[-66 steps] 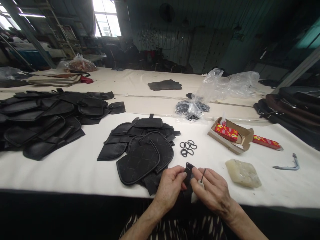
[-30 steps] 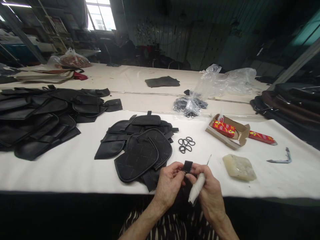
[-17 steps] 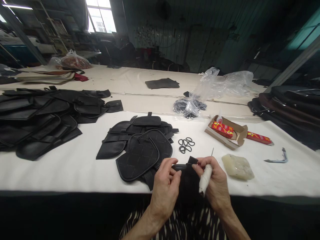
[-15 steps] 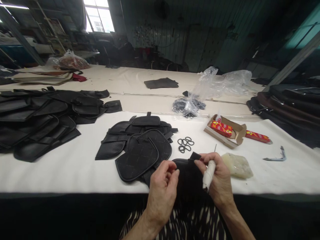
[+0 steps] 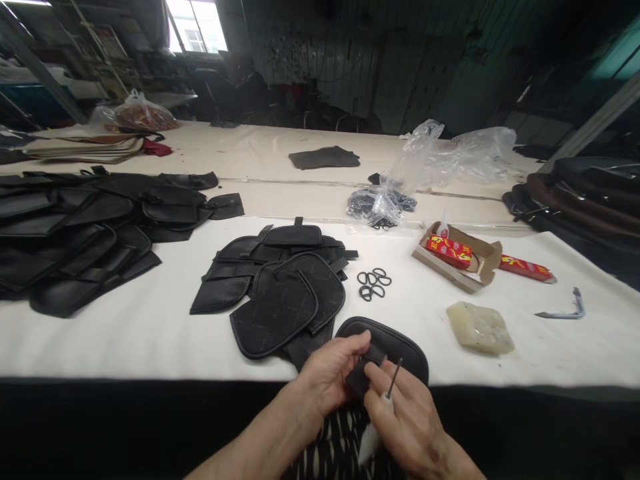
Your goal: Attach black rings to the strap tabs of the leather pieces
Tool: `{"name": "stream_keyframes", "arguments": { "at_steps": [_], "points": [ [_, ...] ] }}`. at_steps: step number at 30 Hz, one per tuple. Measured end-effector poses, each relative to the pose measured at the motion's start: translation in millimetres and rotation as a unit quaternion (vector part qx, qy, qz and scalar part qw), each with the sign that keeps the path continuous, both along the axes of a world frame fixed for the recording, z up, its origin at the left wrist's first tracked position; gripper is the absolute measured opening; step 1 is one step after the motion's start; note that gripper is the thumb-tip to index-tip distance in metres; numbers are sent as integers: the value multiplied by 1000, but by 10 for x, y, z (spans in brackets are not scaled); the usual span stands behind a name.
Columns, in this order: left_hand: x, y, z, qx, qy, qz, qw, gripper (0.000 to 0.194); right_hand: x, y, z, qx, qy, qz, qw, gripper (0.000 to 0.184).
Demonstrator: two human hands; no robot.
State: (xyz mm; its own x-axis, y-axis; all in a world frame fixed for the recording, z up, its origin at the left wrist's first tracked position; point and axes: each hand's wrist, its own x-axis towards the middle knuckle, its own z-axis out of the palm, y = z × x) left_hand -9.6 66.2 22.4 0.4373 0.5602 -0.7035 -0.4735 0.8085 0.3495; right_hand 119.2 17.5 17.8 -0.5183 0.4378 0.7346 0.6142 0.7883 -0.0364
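Note:
A black leather-look piece with a piped, rounded edge [image 5: 400, 340] lies at the table's front edge, partly over my lap. My left hand [image 5: 327, 373] grips it from the left, thumb on top near a short black strap [image 5: 357, 379]. My right hand [image 5: 407, 413] is closed round an awl [image 5: 387, 397] with a white wrapped handle, its metal shaft pointing up and away. The right fingertips also press at the strap. Just beyond lie several black oval rings [image 5: 373, 285]. To the left is a pile of similar black pieces [image 5: 280, 300].
A larger heap of black pieces [image 5: 75, 240] covers the left side. On the right are an open cardboard box [image 5: 450, 277] with red packets, a yellowish wax-like block [image 5: 480, 328] and a bent metal tool [image 5: 567, 312]. A clear plastic bag [image 5: 385, 207] lies farther back.
The black piece has turned and come up into fuller view. My left hand has moved onto it and holds it. My right hand has shifted left and down, the awl still in it.

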Motion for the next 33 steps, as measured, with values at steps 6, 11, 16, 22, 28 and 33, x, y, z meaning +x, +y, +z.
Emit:
{"name": "stream_keyframes", "arguments": {
  "at_steps": [6,11,16,22,28,33],
  "points": [
    [94,-6,-1,38,43,8,998,14,73,18,31,15,-44,32,998,27],
    [97,-38,66,64,43,40,996,3,102,46,17,-97,90,15,991,21],
    [144,-125,42,63,48,144,986,11,2,14,-34,-290,311,-55,903,12],
    [206,-210,-17,115,10,141,983,11,-159,-41,-28,-367,447,-146,803,17],
    [230,-314,-30,130,-7,116,985,15,-139,-137,-120,-400,457,-193,771,15],
    [257,-365,-23,149,24,105,983,18,-119,-146,-116,-404,464,-205,761,16]
  ]
}}
